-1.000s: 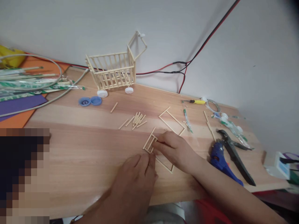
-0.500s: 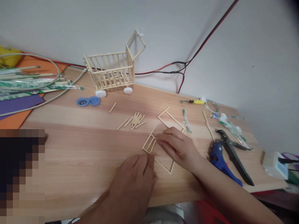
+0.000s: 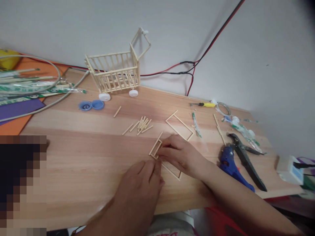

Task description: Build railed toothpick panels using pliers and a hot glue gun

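A small frame of thin wooden sticks [image 3: 154, 148], with short bars in it, lies flat near the middle of the table. My left hand [image 3: 141, 183] has its fingers closed together on the frame's near end; the fingertips partly hide it. From the right, my right hand [image 3: 184, 155] reaches in with its fingers pinched on the frame's right side, covering part of the bars. Two larger stick outlines show around my right hand: one with its corner beyond it [image 3: 178, 123], and one with its corner below [image 3: 179, 178].
Cut short sticks [image 3: 144, 124] lie in a pile. Behind stands a stick cart [image 3: 115, 72] with white wheels, near blue bottle caps [image 3: 97, 105]. At right are a blue glue gun [image 3: 230, 167], black-handled cutters [image 3: 248, 165], a yellow-handled knife [image 3: 208, 105] and a tape roll [image 3: 223, 109].
My right hand has moved left and slightly down along the small frame, and now covers more of its bars. The left hand stays at the near end. The view has shifted slightly.
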`<state>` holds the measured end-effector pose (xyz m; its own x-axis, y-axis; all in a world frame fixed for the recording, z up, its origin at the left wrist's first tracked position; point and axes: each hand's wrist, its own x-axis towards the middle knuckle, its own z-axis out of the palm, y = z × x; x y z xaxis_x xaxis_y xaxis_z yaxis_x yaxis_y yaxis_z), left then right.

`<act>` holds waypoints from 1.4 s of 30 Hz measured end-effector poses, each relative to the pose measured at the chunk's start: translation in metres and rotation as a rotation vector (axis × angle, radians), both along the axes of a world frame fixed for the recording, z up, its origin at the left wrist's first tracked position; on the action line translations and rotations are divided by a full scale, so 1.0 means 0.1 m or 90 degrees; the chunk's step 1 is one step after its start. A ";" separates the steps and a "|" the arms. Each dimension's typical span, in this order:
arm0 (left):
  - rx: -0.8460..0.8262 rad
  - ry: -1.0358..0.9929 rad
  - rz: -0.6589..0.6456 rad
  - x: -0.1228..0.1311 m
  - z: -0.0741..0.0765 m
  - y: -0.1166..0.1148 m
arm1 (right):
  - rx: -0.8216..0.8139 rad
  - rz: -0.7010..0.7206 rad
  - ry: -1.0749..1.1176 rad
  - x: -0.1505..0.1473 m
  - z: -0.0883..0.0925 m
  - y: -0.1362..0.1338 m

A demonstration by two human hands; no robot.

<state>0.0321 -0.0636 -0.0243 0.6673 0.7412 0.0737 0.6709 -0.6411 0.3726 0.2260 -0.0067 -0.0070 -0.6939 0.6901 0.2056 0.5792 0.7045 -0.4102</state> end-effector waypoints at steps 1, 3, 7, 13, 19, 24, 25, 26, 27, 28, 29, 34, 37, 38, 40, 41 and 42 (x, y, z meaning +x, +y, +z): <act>-0.001 0.003 -0.003 0.00 0.00 0.00 | -0.002 0.002 -0.002 0.00 0.00 0.00; -0.006 0.008 -0.009 0.00 0.00 0.01 | 0.003 0.003 -0.008 0.00 0.01 0.00; 0.013 0.011 -0.014 0.00 0.02 0.00 | 0.011 0.004 -0.054 0.00 0.01 0.00; 0.019 0.040 -0.031 0.00 0.02 0.00 | -0.003 -0.001 -0.085 -0.01 0.02 -0.01; -0.002 0.061 -0.043 0.01 0.03 0.01 | 0.001 0.039 -0.081 0.01 0.03 -0.01; -0.010 0.044 -0.017 0.01 0.06 0.02 | 0.025 0.055 -0.087 0.03 0.02 -0.01; -0.015 0.045 -0.014 0.01 0.06 0.03 | 0.028 0.055 -0.088 0.03 0.01 -0.01; -0.015 0.045 -0.016 0.01 0.06 0.03 | 0.028 0.055 -0.090 0.03 0.00 0.00; -0.007 0.043 -0.015 0.01 0.05 0.03 | 0.028 0.055 -0.092 0.03 -0.01 0.00; 0.010 0.037 -0.010 0.02 0.04 0.03 | 0.027 0.054 -0.093 0.03 -0.02 0.00; 0.035 0.025 -0.002 0.02 0.03 0.02 | 0.024 0.052 -0.095 0.02 -0.03 0.01; 0.095 -0.011 0.046 0.05 -0.03 -0.02 | 0.019 0.042 -0.027 0.02 -0.01 0.01; 0.074 -0.013 0.060 0.05 -0.01 -0.03 | -0.009 0.012 0.120 0.03 0.07 -0.02; 0.064 -0.014 0.063 0.04 -0.01 -0.02 | -0.017 -0.023 0.183 0.04 0.12 -0.04; 0.043 -0.033 0.066 0.01 0.02 0.00 | -0.033 -0.130 0.313 0.05 0.24 -0.08; 0.028 -0.058 0.063 -0.02 0.04 0.01 | -0.048 -0.182 0.369 0.05 0.31 -0.11; 0.007 -0.092 0.059 -0.05 0.07 0.01 | -0.071 -0.220 0.412 0.05 0.39 -0.16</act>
<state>0.0275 -0.0626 -0.0177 0.5780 0.7975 0.1731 0.6670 -0.5839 0.4628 0.2307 -0.0223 0.0319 -0.1975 0.8878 0.4157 0.3778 0.4602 -0.8034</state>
